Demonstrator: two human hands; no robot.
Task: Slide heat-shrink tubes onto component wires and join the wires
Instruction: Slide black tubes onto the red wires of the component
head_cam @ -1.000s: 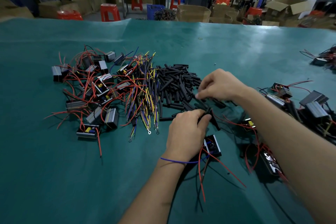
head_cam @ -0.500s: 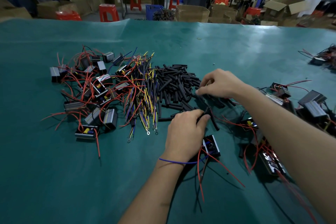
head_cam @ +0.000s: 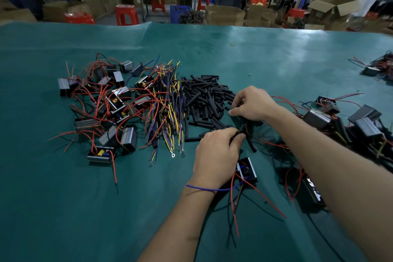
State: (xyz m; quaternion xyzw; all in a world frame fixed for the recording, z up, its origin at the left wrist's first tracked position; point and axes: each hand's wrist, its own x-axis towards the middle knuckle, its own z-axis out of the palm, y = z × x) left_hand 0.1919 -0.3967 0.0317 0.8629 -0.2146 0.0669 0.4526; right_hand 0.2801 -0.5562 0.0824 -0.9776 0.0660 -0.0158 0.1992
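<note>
Heat-shrink tubes (head_cam: 204,100) are heaped mid-worktop (head_cam: 276,59), between the loose wires (head_cam: 165,112) and the right hand (head_cam: 253,104), whose fingertips are curled onto the heap's edge. One black tube (head_cam: 251,144) is pinched by the left hand (head_cam: 217,155), nearer the front edge.

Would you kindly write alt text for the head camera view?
A person's left hand pinches wire ends above a small black component while the right hand picks at a pile of black heat-shrink tubes on a green table.
</note>
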